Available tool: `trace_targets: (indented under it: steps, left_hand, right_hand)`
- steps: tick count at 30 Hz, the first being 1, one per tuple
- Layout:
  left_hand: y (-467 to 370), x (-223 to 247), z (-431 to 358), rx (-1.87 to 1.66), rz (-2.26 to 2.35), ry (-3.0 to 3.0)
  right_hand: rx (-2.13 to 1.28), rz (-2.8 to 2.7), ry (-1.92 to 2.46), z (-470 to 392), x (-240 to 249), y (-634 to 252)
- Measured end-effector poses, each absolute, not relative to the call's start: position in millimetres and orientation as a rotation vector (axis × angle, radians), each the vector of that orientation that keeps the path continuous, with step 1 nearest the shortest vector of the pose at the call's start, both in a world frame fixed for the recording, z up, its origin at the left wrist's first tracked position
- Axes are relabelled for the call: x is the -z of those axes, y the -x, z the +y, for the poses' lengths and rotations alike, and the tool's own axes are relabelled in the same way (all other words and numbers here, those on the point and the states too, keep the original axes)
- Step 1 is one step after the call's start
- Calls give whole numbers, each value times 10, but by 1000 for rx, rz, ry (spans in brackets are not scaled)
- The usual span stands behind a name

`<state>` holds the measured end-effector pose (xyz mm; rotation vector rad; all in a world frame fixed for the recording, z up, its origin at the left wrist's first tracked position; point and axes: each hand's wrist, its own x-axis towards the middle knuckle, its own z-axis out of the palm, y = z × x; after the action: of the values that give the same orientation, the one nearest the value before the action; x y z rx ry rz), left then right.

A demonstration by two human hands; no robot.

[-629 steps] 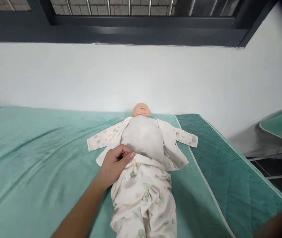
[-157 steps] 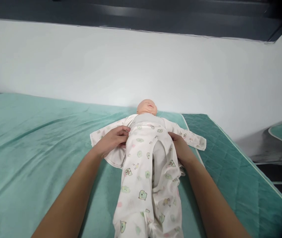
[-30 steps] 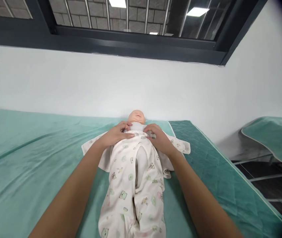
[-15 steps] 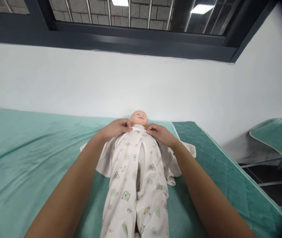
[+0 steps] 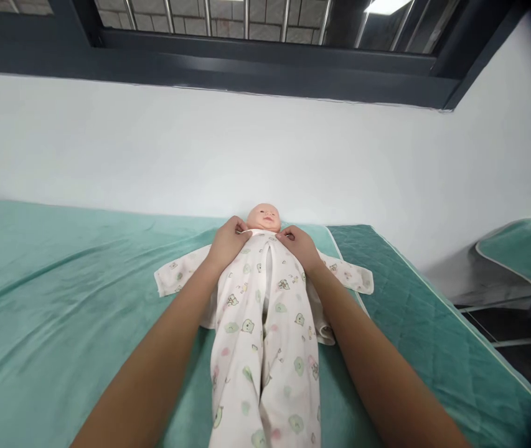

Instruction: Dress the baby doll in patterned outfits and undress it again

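Pinching soft, printed trousers (image 5: 237, 317) by their edge, left hand (image 5: 229, 241) and right hand (image 5: 299, 247) flank a round-headed doll (image 5: 265, 216).

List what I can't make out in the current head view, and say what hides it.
In the head view:
Torso of the doll: mostly under the printed trousers.
Trouser leg ends: cut off by the bottom edge.
Body of the jacket: largely behind the trousers and forearms.
Some fingertips of the left hand and right hand: hidden by the hands themselves.
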<state>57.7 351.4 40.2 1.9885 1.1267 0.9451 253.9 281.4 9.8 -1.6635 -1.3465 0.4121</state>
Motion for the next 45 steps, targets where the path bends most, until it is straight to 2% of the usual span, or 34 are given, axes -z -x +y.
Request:
trace_targets:
  steps: [5,13,19,25,28,35,41,45]
  left_hand:
    - [-560,-311,3481,-1058,968,-2103]
    - [-357,-227,3374,-962,1018,-2190]
    - [85,100,2943,-1090,1236,-2419]
    - [435,252,2382,-843,1400,-2698]
    - [492,239,2235,-755,1519,-2675]
    - [489,202,2167,-800,1610,-2539]
    - [533,188,2173,-848,1631,-2463]
    - [534,190,2192,-869,1622,-2445]
  right_hand:
    - [-407,-1370,1497,2709,-41,-2526]
    - [-289,-1373,1307,2334,128,-2485]
    - [-53,-1322,1373,1521,147,-2132]
    - [-339,-1453,1430,380,80,-1383]
    - [-347,-1610,1572,3,73,-1062]
    - [-45,-1707,1722,-140,64,-753]
    - [-69,-1798,1611,-322,43,-652]
    - [-206,-1639,1548,-433,119,-731]
